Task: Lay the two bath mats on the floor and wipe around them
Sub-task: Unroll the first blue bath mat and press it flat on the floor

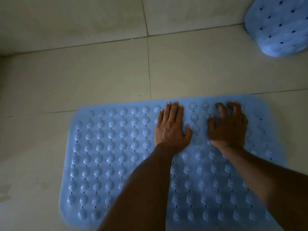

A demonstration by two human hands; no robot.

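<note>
A blue rubber bath mat (108, 155) with rows of round bumps and small holes lies flat on the tiled floor, filling the lower middle of the head view. My left hand (171, 129) rests palm down on its far part, fingers straight and together. My right hand (228, 127) presses on the mat just to the right, fingers spread and slightly curled. Neither hand holds anything. A second blue mat (281, 27) with dark holes shows at the top right corner, partly cut off by the frame.
The floor (100, 72) is pale large tiles with dark grout lines. A wall base or step runs across the top left. Faint stains mark the floor at the lower left. The light is dim.
</note>
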